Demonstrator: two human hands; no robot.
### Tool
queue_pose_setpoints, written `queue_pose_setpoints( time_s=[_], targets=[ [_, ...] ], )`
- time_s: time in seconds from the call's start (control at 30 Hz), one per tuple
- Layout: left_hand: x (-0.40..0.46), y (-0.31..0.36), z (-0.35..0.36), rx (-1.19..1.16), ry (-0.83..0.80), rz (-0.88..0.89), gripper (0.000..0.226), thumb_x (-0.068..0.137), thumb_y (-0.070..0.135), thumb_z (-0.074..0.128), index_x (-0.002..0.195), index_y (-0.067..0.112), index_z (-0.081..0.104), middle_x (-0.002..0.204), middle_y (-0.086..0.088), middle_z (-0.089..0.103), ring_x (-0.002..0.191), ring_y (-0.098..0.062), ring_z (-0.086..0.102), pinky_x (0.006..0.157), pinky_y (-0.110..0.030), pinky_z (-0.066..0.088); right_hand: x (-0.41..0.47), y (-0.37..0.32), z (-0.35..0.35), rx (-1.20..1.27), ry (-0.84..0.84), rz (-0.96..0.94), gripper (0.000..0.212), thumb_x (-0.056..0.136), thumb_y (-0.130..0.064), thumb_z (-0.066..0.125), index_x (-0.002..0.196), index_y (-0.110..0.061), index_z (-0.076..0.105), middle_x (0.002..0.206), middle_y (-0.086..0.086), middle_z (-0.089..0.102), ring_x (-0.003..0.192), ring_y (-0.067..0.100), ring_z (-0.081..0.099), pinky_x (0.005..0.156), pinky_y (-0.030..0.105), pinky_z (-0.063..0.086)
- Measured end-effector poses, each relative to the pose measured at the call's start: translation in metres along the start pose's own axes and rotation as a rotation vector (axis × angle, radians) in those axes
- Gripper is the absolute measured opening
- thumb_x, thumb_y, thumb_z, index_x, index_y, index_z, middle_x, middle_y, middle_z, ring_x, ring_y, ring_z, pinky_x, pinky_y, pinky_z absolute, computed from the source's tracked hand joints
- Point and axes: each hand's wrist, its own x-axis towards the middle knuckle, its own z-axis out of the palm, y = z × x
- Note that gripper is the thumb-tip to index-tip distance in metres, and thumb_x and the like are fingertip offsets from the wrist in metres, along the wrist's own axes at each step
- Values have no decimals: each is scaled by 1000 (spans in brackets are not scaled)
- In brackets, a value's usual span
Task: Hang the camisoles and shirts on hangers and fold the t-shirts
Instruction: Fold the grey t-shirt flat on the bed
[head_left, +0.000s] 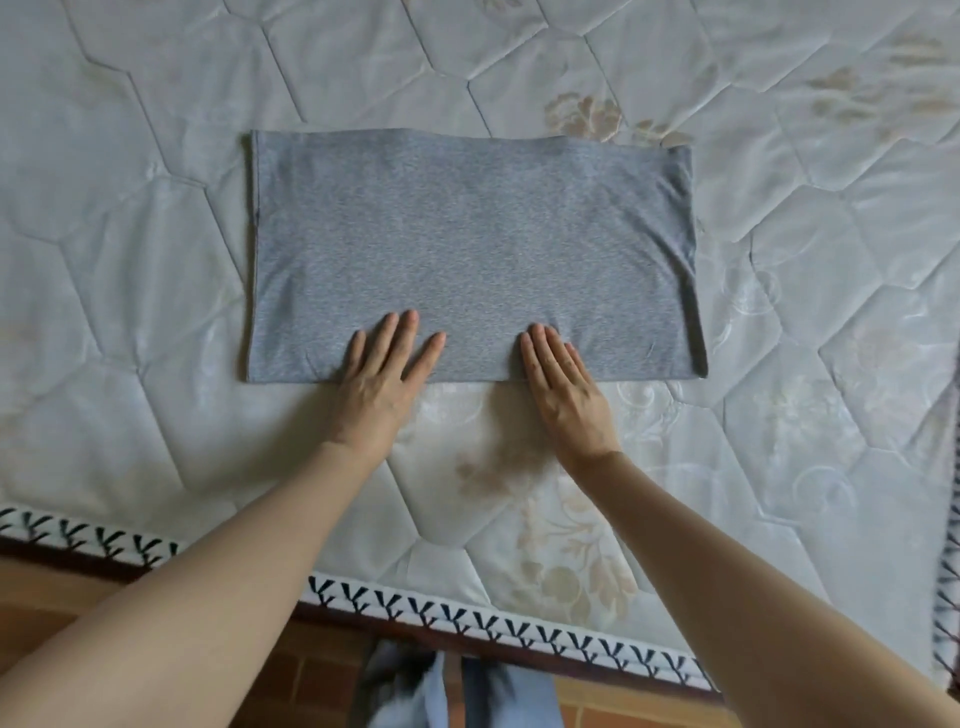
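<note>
quilted white mattress (156, 270) with faint floral print, spread under and all around the fingers. black-patterned edge trim (467, 621) nearer than the fingers. brick-tile floor (322, 670) beyond that.

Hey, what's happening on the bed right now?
A person is folding a grey t-shirt on a quilted mattress. It already lies folded into a flat rectangle. The left hand and right hand rest flat, fingers straight, on its near edge, apparently smoothing it. No hangers or other garments show.
</note>
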Motion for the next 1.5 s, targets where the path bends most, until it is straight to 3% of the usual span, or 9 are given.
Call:
queue_pose_setpoints(
  time_s=[0.2, 0.43, 0.67, 0.8, 0.9, 1.03, 1.2, 1.33, 1.5],
  targets=[
    [-53, 23, -2, -7, 8, 0, 56, 89, 7, 36, 143, 20, 37, 146, -18, 47, 131, -37, 48, 103, -57, 40, -53, -23, -3, 21, -65, 15, 49, 93, 2, 29, 138, 7, 49, 144, 23, 48, 133, 36, 47, 109, 47, 42],
    [-119, 60, -9, -68, -64, -72, 68, 81, -2, 36, 145, 21, 35, 147, -16, 46, 133, -37, 46, 106, -57, 39, -121, -44, -9, 44, -160, 19, 57, 89, 4, 28, 146, 5, 37, 154, 20, 35, 144, 32, 31, 120, 38, 12],
    [-107, 92, -41, -214, -314, -182, 67, 73, 3, 61, 139, 3, 50, 150, -20, 41, 138, -42, 36, 112, -58, 25, -123, -60, -18, 254, -126, 228, 73, 65, 19, 48, 136, 3, 54, 147, 16, 47, 139, 31, 41, 113, 46, 36],
    [-61, 112, -50, -229, -337, 41, 56, 92, 21, 39, 147, 12, 41, 157, -16, 29, 146, -35, 25, 118, -49, 15, -111, -42, -35, 380, 78, 505, 47, 66, 14, 46, 104, 0, 70, 127, 21, 62, 124, 39, 55, 98, 51, 50],
    [-19, 130, -46, -174, -436, 213, 67, 96, 13, 39, 156, 17, 9, 163, -14, -3, 150, -31, -5, 121, -44, -3, -112, -6, -43, 350, 113, 740, 45, 75, 8, 49, 115, -1, 66, 143, 27, 47, 137, 43, 40, 110, 54, 38],
    [42, 157, -50, -99, -454, 315, 68, 98, 18, 39, 156, 19, 4, 163, -12, -7, 150, -30, -6, 121, -42, -1, -122, 39, -50, 455, 6, 930, 60, 85, -3, 61, 142, 0, 43, 152, 24, 33, 141, 40, 32, 114, 48, 29],
    [113, 191, -61, 63, -532, 461, 82, 92, -3, 41, 156, 18, -6, 162, -5, -17, 149, -35, -11, 121, -47, 5, -122, 73, -64, 799, 60, 1202, 45, 84, -11, 64, 128, -8, 51, 109, 6, 61, 102, 24, 59, 87, 35, 46],
    [166, 210, -66, 291, -495, 712, 86, 90, -10, 44, 156, 16, -4, 163, -7, -12, 150, -32, -8, 119, -52, 5, -114, 91, -71, 939, -47, 1282, 23, 84, -21, 69, 104, -13, 61, 87, -4, 64, 83, 16, 59, 67, 28, 41],
    [218, 240, -82, 557, -394, 973, 69, 82, 15, 70, 141, 13, 35, 143, -9, 40, 140, -29, 28, 120, -54, 6, -105, 93, -68, 870, -191, 1167, 22, 81, -20, 67, 69, -20, 49, 71, -3, 52, 69, 19, 51, 54, 28, 34]
  ],
)
